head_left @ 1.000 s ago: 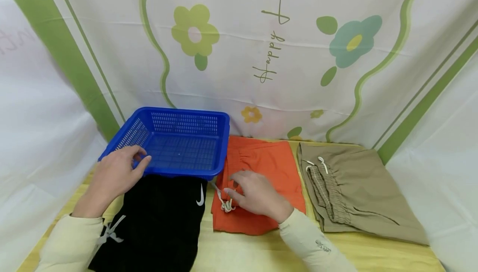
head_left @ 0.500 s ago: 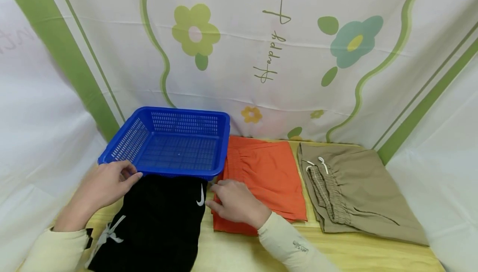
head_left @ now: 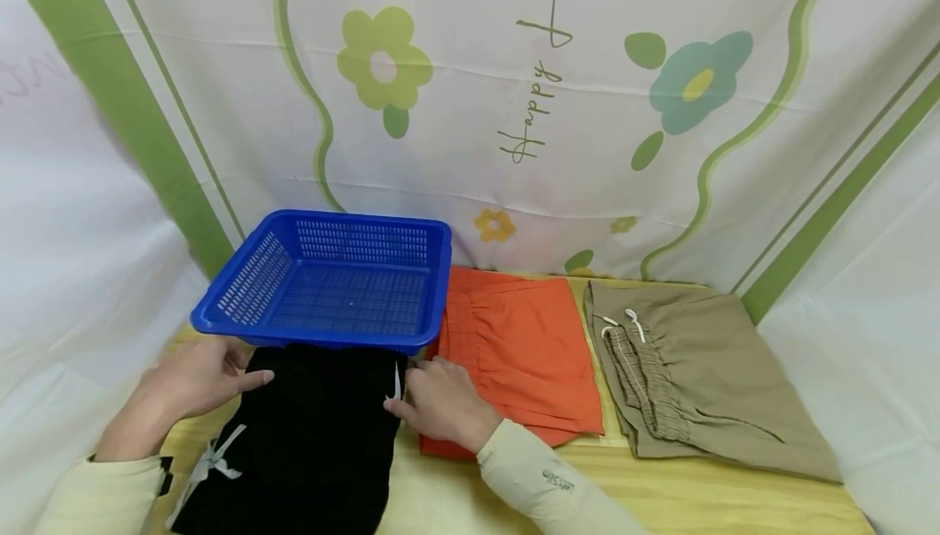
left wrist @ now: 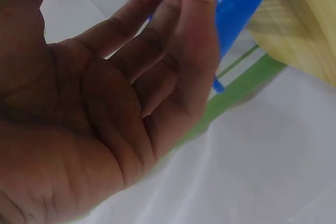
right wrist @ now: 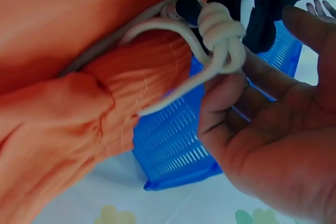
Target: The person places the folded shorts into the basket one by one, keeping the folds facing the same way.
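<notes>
Folded black shorts with a white swoosh and a grey drawstring lie in front of the blue basket. At their upper left edge is my left hand, thumb over the cloth and apart from the loosely bent fingers. My right hand is at the upper right corner, its thumb by the swoosh. In the right wrist view, that thumb stands away from the fingers, which are near the knotted white drawstring of the orange shorts. Contact of the hidden fingertips with the black shorts cannot be told.
The blue plastic basket stands behind the black shorts, with nothing seen inside. Folded khaki shorts lie at the right of the wooden table. A printed white curtain encloses the back and sides.
My left hand has come down from the basket's front rim to the black shorts' left edge. My right hand has moved left from over the orange shorts to the black shorts' right edge.
</notes>
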Available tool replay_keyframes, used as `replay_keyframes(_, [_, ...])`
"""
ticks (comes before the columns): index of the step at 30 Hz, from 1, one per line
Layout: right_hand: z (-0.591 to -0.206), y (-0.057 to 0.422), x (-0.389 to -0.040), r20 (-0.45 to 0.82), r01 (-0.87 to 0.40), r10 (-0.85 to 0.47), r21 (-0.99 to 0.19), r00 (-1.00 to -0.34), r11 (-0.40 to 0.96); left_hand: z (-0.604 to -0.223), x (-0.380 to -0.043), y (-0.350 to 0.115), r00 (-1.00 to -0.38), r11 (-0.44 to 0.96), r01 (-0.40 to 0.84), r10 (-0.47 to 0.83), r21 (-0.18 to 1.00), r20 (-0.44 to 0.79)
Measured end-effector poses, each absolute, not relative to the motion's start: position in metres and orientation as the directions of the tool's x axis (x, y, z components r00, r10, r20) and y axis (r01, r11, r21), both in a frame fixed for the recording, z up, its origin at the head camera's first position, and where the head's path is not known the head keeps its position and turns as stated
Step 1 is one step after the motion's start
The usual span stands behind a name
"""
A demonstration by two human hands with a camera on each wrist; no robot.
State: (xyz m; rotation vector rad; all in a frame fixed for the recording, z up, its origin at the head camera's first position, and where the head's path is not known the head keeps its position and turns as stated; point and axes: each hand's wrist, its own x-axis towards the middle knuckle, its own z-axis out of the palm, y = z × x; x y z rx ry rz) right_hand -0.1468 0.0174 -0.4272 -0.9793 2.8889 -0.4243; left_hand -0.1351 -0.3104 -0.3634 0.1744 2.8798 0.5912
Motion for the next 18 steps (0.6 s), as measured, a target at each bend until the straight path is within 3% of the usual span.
replay_keyframes(7, [-0.435,0.007,-0.148,-0.029,-0.525,-0.552,-0.272,-0.834,0.807,-0.380,-0.138,-0.319,-0.937,0.905,-0.017,0.134,0.425,-0.323])
replay_keyframes(18, [-0.442,-0.005,-0.148,-0.002,-0.498,-0.525,-0.313,-0.851,0.809,-0.404,-0.147,-0.327,-0.901,0.837,-0.083,0.169,0.541,-0.400])
